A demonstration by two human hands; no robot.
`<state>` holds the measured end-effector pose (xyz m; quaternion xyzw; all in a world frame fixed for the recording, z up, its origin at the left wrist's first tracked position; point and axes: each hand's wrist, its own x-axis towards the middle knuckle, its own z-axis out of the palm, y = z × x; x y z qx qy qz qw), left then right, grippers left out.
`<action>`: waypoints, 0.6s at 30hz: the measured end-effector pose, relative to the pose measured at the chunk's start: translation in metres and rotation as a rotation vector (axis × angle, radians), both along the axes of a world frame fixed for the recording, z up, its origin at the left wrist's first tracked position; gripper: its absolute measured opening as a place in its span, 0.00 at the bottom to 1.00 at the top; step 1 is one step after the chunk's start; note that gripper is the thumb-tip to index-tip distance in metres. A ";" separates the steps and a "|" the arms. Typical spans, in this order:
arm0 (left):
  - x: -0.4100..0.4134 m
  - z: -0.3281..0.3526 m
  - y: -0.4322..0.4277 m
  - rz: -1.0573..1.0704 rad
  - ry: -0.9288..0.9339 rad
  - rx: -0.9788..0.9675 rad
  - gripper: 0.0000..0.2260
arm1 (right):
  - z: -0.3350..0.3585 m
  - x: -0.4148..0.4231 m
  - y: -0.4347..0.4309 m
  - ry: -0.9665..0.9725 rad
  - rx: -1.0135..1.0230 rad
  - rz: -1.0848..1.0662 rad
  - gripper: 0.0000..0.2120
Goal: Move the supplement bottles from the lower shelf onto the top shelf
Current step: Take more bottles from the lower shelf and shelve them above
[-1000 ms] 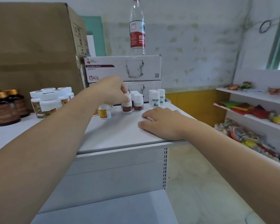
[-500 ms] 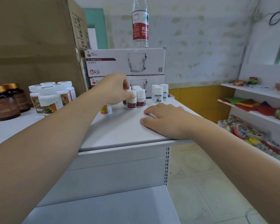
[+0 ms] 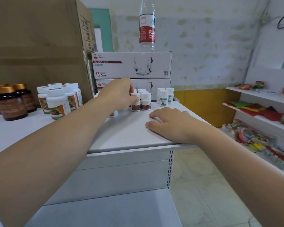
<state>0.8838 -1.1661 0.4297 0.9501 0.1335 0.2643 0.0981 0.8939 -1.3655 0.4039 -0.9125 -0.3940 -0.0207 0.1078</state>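
On the white top shelf (image 3: pixel 131 136) stand several small white supplement bottles with maroon labels (image 3: pixel 146 102). My left hand (image 3: pixel 120 95) reaches over them, its fingers and thumb curled round the front-left one (image 3: pixel 136 104), which stands on the shelf. A yellow-labelled bottle (image 3: pixel 113 114) peeks out under my left wrist. Three green-labelled small bottles (image 3: pixel 164 99) stand to the right. My right hand (image 3: pixel 169 124) rests flat near the shelf's front edge, fingers relaxed. The lower shelf (image 3: pixel 108 210) shows bare below.
Larger white bottles with orange labels (image 3: pixel 57 102) and brown amber bottles (image 3: pixel 11 104) stand at the left. Two stacked glass-mug boxes (image 3: pixel 131 65) with a water bottle (image 3: pixel 147 25) on top sit behind; a big cardboard box (image 3: pixel 36 38) is back left. Snack shelves (image 3: pixel 261 115) line the right.
The camera has tilted and drawn a little closer. My left hand stays on the maroon-labelled bottles, shifting slightly right. My right hand has kept its place on the shelf.
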 end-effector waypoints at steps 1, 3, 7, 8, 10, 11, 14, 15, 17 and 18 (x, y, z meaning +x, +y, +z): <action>-0.002 0.001 0.000 0.005 0.009 0.017 0.12 | 0.000 0.000 0.000 0.002 -0.001 -0.001 0.24; -0.009 0.006 -0.003 0.024 0.021 0.077 0.13 | 0.000 0.000 0.000 0.001 0.002 -0.005 0.24; -0.038 0.024 -0.014 0.130 0.063 0.394 0.15 | -0.002 0.002 0.002 0.001 0.017 -0.017 0.23; -0.050 0.027 -0.018 0.145 0.082 0.417 0.14 | -0.003 0.001 0.002 0.000 0.023 -0.018 0.23; -0.078 0.028 -0.020 0.180 0.110 0.382 0.13 | -0.003 0.000 0.001 -0.013 0.033 -0.011 0.21; -0.094 0.025 -0.020 0.203 0.128 0.346 0.13 | -0.002 -0.003 -0.001 -0.023 0.039 -0.005 0.20; -0.146 0.011 -0.015 0.268 0.186 0.235 0.13 | 0.003 -0.013 -0.007 -0.133 0.055 0.016 0.22; -0.163 0.006 -0.014 0.288 0.207 0.208 0.14 | 0.005 -0.018 -0.007 -0.203 0.053 0.022 0.22; -0.199 -0.004 -0.013 0.333 0.226 0.171 0.15 | 0.006 -0.033 -0.005 -0.312 0.060 0.045 0.22; -0.217 -0.009 -0.010 0.347 0.217 0.158 0.14 | 0.006 -0.044 -0.002 -0.338 0.074 0.064 0.22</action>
